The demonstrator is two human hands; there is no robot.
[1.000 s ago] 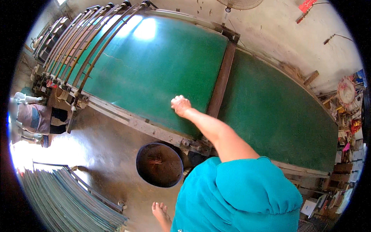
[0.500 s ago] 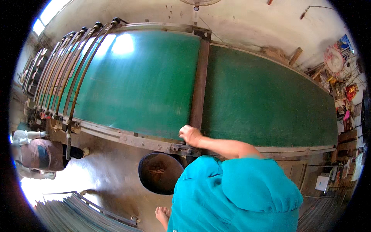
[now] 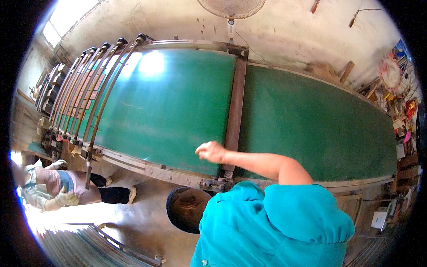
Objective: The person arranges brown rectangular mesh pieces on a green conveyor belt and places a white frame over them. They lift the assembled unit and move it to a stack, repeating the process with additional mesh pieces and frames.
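My right hand (image 3: 211, 152), on a bare arm out of a teal sleeve, hovers over the near right corner of a broad green belt surface (image 3: 178, 102). Its fingers are curled in and a little smeared; whatever they may hold is hidden. Just right of the hand, a brown crossbar (image 3: 235, 107) divides this surface from a second, darker green one (image 3: 316, 129). My left hand is out of view.
Several long rods (image 3: 95, 98) cross the belt's left end, with pink rectangles beneath. A gloved co-worker (image 3: 58, 187) stands left. Below the metal edge rail (image 3: 160, 173) sits a dark round tub (image 3: 189, 209). A fan (image 3: 231, 6) is at the wall; stacked sheets (image 3: 75, 249) lie lower left.
My right hand has moved left, from beside the crossbar's near end to over the green surface. My left hand, seen low down before, has left the view. The co-worker has turned, gloved hands now showing.
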